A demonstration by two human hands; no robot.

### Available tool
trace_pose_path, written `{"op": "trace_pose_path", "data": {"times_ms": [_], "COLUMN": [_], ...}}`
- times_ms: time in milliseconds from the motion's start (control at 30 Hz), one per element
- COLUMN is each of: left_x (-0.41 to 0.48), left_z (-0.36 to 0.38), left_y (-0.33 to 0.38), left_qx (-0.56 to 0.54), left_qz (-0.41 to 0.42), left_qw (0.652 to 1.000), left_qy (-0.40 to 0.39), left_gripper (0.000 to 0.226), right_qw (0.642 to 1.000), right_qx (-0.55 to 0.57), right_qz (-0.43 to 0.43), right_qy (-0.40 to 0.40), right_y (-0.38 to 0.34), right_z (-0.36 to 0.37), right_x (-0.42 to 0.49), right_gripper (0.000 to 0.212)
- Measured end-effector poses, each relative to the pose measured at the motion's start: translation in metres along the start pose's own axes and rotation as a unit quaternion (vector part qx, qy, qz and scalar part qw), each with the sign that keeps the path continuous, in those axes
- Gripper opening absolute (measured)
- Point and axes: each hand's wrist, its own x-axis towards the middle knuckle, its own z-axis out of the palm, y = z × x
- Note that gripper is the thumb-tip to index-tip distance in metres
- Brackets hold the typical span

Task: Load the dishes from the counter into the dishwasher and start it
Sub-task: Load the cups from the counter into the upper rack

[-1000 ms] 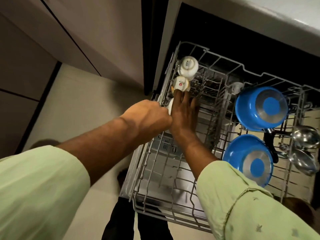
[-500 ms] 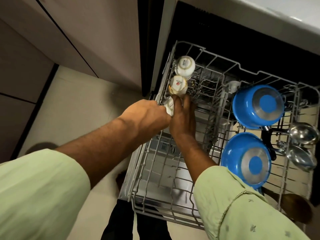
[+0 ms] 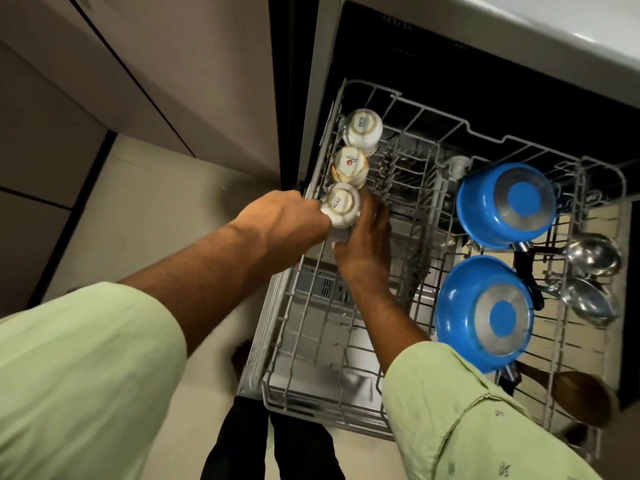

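A beige cabinet front [image 3: 156, 64] is running along the left above a pale tiled floor [image 3: 138, 209], and a white countertop [image 3: 588, 22] is showing at the top right over the open dishwasher, whose grey wire rack [image 3: 313, 341] is standing pulled out. On the rack's right side, a blue upturned pan [image 3: 505, 202] and a second blue upturned pan [image 3: 485, 313] are lying beside two steel ladles [image 3: 592, 254], with a brown wooden spoon [image 3: 581, 393] near the front corner. Along the left edge, two white ceramic cups [image 3: 362, 129] are sitting base up in a row, and a third white ceramic cup [image 3: 341, 205] is sitting base up just in front of them. The left hand [image 3: 287, 220] is reaching in from the rack's outer side, curled against this third cup and seemingly gripping its handle, though its fingers are hidden. The right hand [image 3: 363, 244] is resting fairly straight fingers along the cup's other side, close to the left.
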Motion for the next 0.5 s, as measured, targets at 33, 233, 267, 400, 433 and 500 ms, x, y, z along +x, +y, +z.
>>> {"op": "trace_pose_path", "data": {"times_ms": [33,233,267,400,433,500], "left_x": [-0.001,-0.01,-0.014,-0.047,-0.059,-0.082], "left_z": [0.002,0.016,0.02,0.039,0.039,0.034], "left_y": [-0.001,0.004,0.005,0.015,0.02,0.031], "left_qx": [-0.002,-0.041,-0.039,-0.102,-0.14,-0.202], "left_qz": [-0.002,-0.018,-0.016,-0.1,-0.132,-0.169], "left_qw": [1.0,0.999,0.999,0.99,0.981,0.965], "left_qy": [0.001,0.026,0.028,0.013,0.002,-0.008], "left_gripper": [0.019,0.037,0.045,0.074,0.075,0.072], "right_qw": [1.0,0.995,0.994,0.986,0.984,0.981], "right_qx": [-0.008,-0.047,-0.053,-0.094,-0.098,-0.087], "right_qz": [-0.009,0.04,0.046,0.059,0.06,0.067], "right_qy": [0.001,-0.075,-0.08,-0.125,-0.137,-0.158], "right_y": [0.002,-0.008,-0.011,-0.018,-0.02,-0.025], "right_z": [-0.002,-0.034,-0.041,-0.073,-0.081,-0.099], "right_x": [-0.008,-0.034,-0.039,-0.067,-0.075,-0.089], "right_gripper": [0.097,0.091,0.088,0.069,0.065,0.064]}}
